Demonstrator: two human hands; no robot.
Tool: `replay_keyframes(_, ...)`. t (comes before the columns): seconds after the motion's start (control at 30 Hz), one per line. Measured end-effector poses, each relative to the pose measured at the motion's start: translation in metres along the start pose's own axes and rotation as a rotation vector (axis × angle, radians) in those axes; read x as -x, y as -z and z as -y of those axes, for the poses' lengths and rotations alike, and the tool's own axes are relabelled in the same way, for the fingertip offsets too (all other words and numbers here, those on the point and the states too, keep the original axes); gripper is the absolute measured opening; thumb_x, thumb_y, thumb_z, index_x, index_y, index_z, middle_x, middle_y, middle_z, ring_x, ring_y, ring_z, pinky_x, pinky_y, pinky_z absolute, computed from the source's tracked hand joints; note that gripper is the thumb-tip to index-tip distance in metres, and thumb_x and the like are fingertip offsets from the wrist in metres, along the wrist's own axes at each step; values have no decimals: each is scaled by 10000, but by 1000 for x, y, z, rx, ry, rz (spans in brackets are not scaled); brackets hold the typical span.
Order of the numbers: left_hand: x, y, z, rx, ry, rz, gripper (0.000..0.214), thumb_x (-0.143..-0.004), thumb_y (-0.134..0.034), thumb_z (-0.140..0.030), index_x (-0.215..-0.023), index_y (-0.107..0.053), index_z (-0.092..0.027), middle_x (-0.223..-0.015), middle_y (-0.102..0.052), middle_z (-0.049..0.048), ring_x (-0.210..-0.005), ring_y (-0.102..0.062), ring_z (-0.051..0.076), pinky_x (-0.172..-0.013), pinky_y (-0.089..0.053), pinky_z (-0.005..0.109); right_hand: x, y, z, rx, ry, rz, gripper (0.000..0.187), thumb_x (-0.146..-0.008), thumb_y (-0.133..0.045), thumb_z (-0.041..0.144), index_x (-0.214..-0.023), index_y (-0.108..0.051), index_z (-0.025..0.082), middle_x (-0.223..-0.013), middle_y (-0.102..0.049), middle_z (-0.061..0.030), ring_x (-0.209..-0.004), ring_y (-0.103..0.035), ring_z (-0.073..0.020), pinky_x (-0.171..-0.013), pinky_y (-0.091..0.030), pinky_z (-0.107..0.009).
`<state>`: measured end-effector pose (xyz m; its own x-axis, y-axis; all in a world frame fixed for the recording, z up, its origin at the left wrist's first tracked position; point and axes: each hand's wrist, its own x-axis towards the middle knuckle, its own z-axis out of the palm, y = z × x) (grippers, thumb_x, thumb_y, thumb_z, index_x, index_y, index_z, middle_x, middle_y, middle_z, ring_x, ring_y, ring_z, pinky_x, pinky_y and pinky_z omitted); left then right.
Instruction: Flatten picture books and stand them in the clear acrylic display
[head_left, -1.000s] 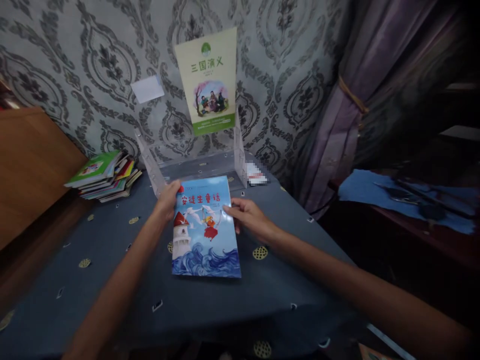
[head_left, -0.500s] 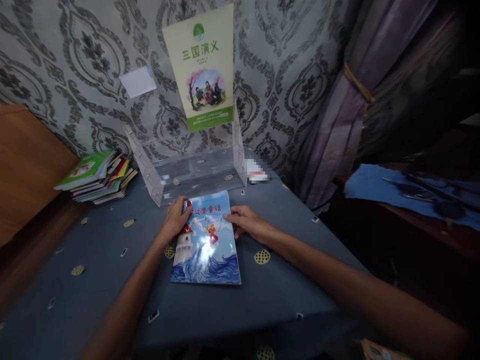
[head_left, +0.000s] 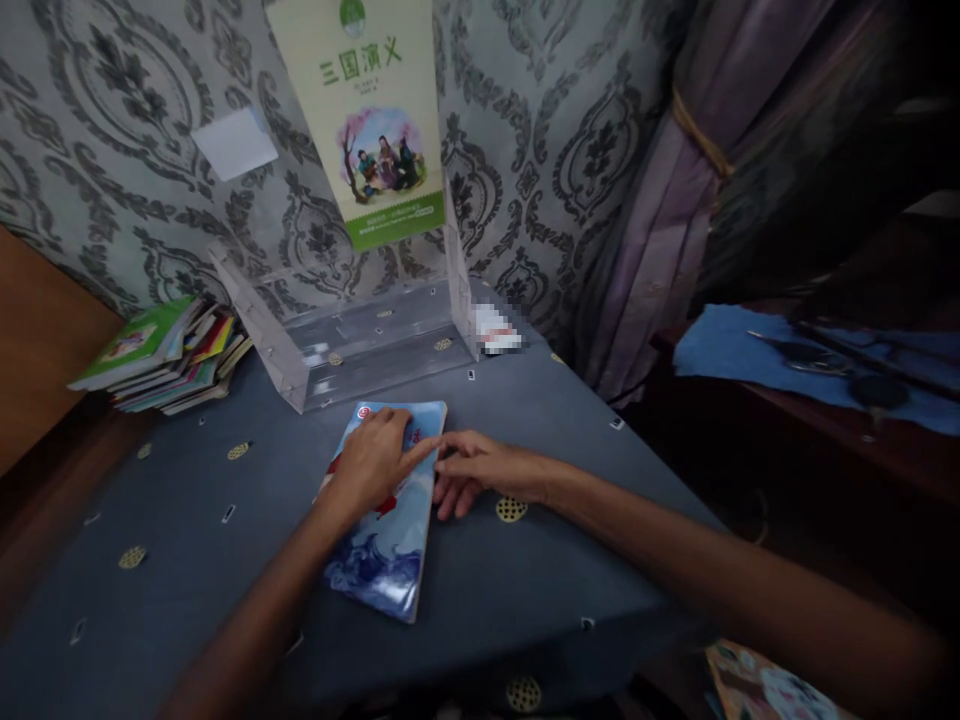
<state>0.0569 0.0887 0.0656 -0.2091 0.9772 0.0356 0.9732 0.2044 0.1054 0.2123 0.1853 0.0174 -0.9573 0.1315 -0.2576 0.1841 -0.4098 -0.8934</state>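
A thin blue picture book (head_left: 390,560) with red lettering and waves on its cover lies aslant on the cloth-covered table. My left hand (head_left: 375,455) rests across the upper cover, fingers spread and slightly bent, its thumb reaching to the right edge. Beside that edge is my right hand (head_left: 476,470), palm side towards the book, with its fingers apart. The right fingertips meet or nearly meet the left thumb; whether they touch the book is hard to see. Much of the title is hidden under my left hand.
Behind the book stands a clear plastic stand (head_left: 375,355), with a green and cream book (head_left: 375,90) upright above it. A pile of books (head_left: 169,355) is at the left. Blue cloth (head_left: 720,350) with dark tools lies at the right. A colourful cover (head_left: 772,685) shows low right.
My left hand has moved from the book's upper left edge across its cover. The book has turned, its lower end now further left. My right thumb has come off the cover.
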Motion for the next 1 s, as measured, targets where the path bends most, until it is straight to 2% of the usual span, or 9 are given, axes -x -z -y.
replay_keyframes(0.13, 6, 2, -5, -30, 16, 43, 440, -956, -546, -548, -1084, -647, -140, -1097, -685, 161, -1033, -658, 316, -838, -503, 394, 3, 4, 0, 53, -60, 140, 171, -982, -550, 233, -1112, -554, 122, -721, -742, -34, -627, -748, -138, -549, -575, -191)
replay_keyframes(0.3, 12, -3, -8, -52, -26, 57, 378, -959, -553, -507, -1044, -619, -145, -1083, -678, 156, -1030, -653, 312, -859, -501, 412, 6, 17, 11, 173, -96, 84, 163, -927, -619, 280, -925, -643, 119, -667, -726, -22, -566, -717, -123, -482, -533, -170)
replay_keyframes(0.37, 15, -6, -11, -79, -43, 42, 336, -957, -565, -480, -1038, -602, -156, -1096, -672, 149, -1046, -641, 305, -880, -497, 420, 5, 24, 17, 236, -51, -49, 151, -920, -599, 249, -857, -652, 123, -625, -710, -16, -507, -682, -111, -439, -487, -161)
replay_keyframes(0.43, 18, -9, -15, -111, -46, 19, 300, -950, -588, -452, -1037, -589, -164, -1115, -667, 145, -1071, -630, 303, -903, -495, 428, 0, 32, 20, 292, 69, -267, 147, -923, -558, 202, -841, -655, 128, -602, -694, -12, -460, -637, -93, -405, -431, -152)
replay_keyframes(0.5, 19, -11, -19, -143, -31, 17, 298, -946, -597, -443, -1040, -581, -161, -1138, -664, 155, -1097, -623, 315, -924, -495, 448, -5, 38, 21, 355, 228, -492, 122, -908, -545, 149, -886, -664, 131, -651, -708, -17, -460, -611, -77, -397, -405, -147)
replay_keyframes(0.57, 20, -13, -21, -170, -16, 30, 314, -948, -593, -446, -1058, -577, -152, -1167, -662, 173, -1131, -616, 335, -946, -493, 475, -8, 41, 20, 414, 338, -617, 159, -890, -542, 105, -986, -665, 137, -778, -743, -33, -481, -610, -67, -405, -423, -145)
replay_keyframes(0.7, 24, -14, -19, -167, -47, 42, 258, -959, -566, -363, -1102, -568, -148, -1263, -642, 200, -1246, -567, 358, -1002, -471, 497, -8, 36, 15, 465, 317, -522, 258, -908, -521, 92, -1137, -626, 150, -954, -761, -59, -443, -597, -49, -405, -465, -154)
replay_keyframes(0.87, 35, -7, -17, -181, -111, 105, 201, -952, -546, -273, -1107, -580, -150, -1308, -632, 195, -1245, -584, 348, -973, -499, 462, -5, 30, 17, 411, 212, -442, 190, -931, -522, 100, -1085, -628, 129, -745, -720, -9, -385, -566, -55, -364, -422, -152)
replay_keyframes(1.0, 37, -3, -28, -246, -60, 102, 156, -976, -513, -276, -1038, -605, -167, -1196, -683, 165, -1158, -636, 314, -897, -533, 407, -7, 31, 15, 356, 236, -464, 165, -919, -520, 77, -1019, -635, 139, -699, -714, 7, -401, -585, -64, -389, -444, -157)
